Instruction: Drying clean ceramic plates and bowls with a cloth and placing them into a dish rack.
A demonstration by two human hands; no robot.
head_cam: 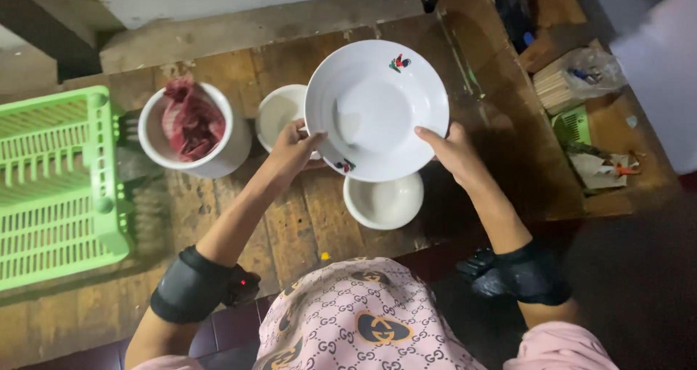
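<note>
White rooster-print plate (377,108) held tilted above wooden counter (305,217), left hand (294,151) and right hand (456,152) each in closed grip on rim. Two white bowls (383,201) beneath, possibly empty.

**Crowded middle, open near edge**

I see the wooden table (218,72) packed at its centre: a white pot (218,159) stuffed with red cloth, a small bowl (279,112) and another bowl (385,203) stand close together. The green rack (58,188) blocks the left edge. Bare planks lie along the near edge and the far edge, giving my hands passage there.
</note>
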